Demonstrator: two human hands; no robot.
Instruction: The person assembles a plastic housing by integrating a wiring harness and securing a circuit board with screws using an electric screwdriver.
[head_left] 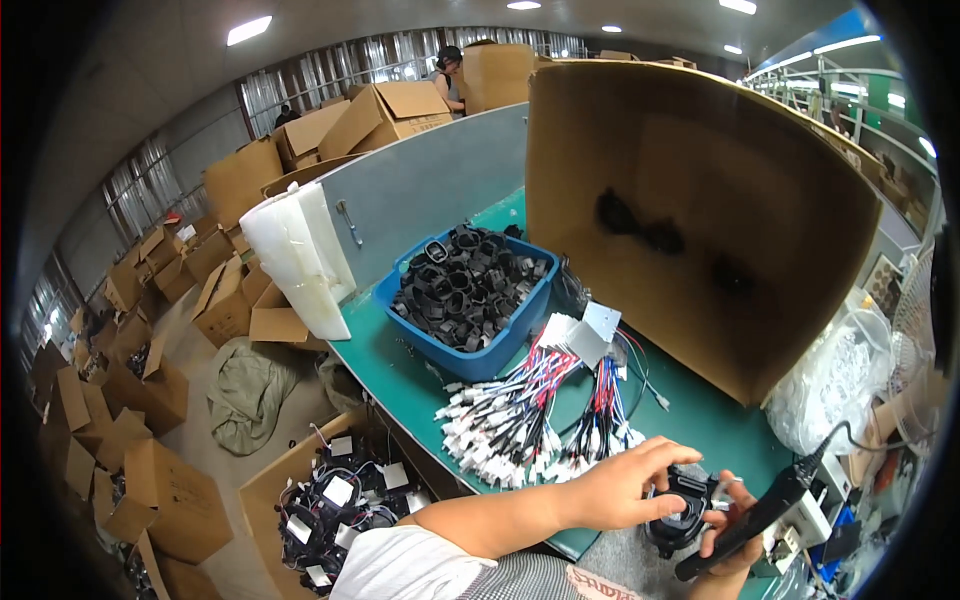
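A black plastic housing (682,508) with a round part sits on the grey mat at the lower right. My left hand (630,485) grips it from the left, thumb at its near side and fingers over its top. My right hand (735,515) is wrapped round a black corded hand tool (750,520), stick-shaped, perhaps an electric screwdriver; its fingertips reach the housing's right side. A small clear piece shows by those fingers, too small to name. Just beyond my left hand lie bundled wire harnesses (505,420) with white connectors and red, blue and black wires.
A blue bin (455,350) full of black plastic parts stands on the green table (395,375). Behind is a large open carton (690,150) with dark items inside. A box of wired black units (340,500) is below left. Clear plastic bags (835,380) lie right. A person works far back.
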